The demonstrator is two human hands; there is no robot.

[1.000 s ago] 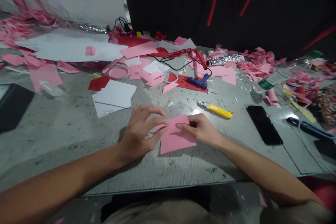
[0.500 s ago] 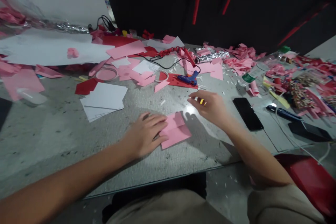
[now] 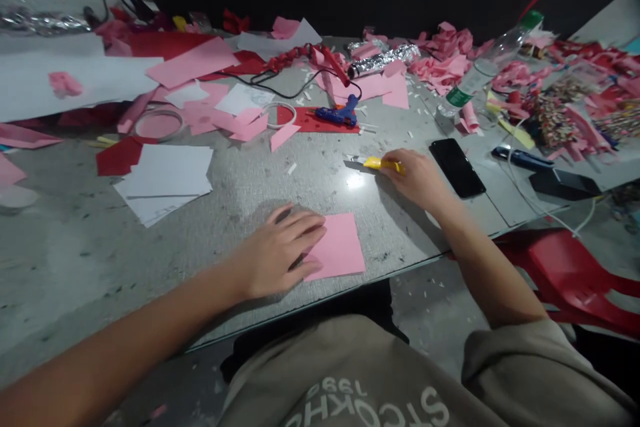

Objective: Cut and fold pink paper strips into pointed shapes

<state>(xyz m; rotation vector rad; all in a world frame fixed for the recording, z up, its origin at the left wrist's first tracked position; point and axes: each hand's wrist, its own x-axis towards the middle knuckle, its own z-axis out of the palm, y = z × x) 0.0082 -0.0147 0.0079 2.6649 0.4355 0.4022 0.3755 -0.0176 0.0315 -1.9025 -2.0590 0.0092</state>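
Reaching away from the pink paper [image 3: 343, 250] to grab the yellow cutter [image 3: 376, 163].
The right hand [image 3: 417, 179] has left the paper and now curls its fingers over the cutter's back end, so only the left hand [image 3: 283, 252] keeps the sheet down, fingers spread flat on its left edge. The paper is a thin, smooth square near the front of the grey, speckled bench [image 3: 240, 187]. The cutter looks like hard plastic.

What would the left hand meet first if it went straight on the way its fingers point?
The pink paper square, which the left hand touches; beyond that, bare table, then probably the right hand on the yellow knife.
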